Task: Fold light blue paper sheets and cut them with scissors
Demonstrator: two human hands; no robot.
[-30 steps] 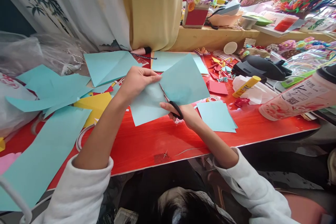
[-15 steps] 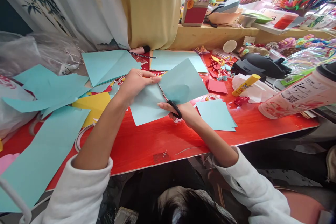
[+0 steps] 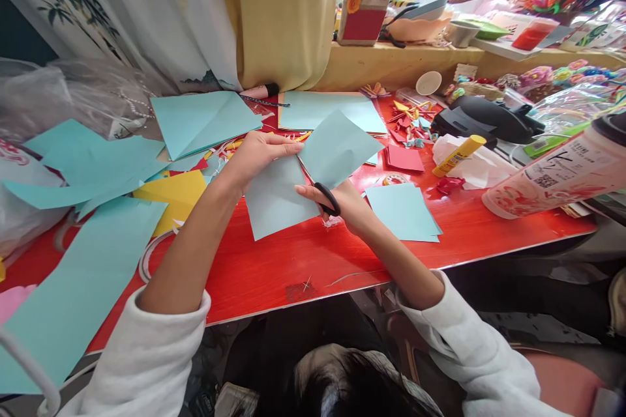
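My left hand (image 3: 267, 151) pinches the upper edge of a light blue sheet of paper (image 3: 278, 199), held above the red table. Black-handled scissors (image 3: 328, 201) are gripped in my right hand (image 3: 345, 205), thumb and fingers at the handles. Their blades lie in a cut that runs up through the sheet toward my left fingertips. To the left of the cut the paper hangs fairly flat, while the right flap (image 3: 340, 146) is bent up over the blades. My right fingers are partly hidden behind the handle.
Square blue papers (image 3: 401, 212) lie right of my right hand on the red table (image 3: 274, 287). More blue sheets (image 3: 98, 260) and a yellow piece (image 3: 171, 199) are at left. A glue stick (image 3: 457, 156), red scraps and a pink cup (image 3: 552, 172) stand or lie at right.
The right flap has tilted and curled differently, now looking narrower. The scissors have shifted slightly, with less blade showing. Both hands stay almost in the same place.
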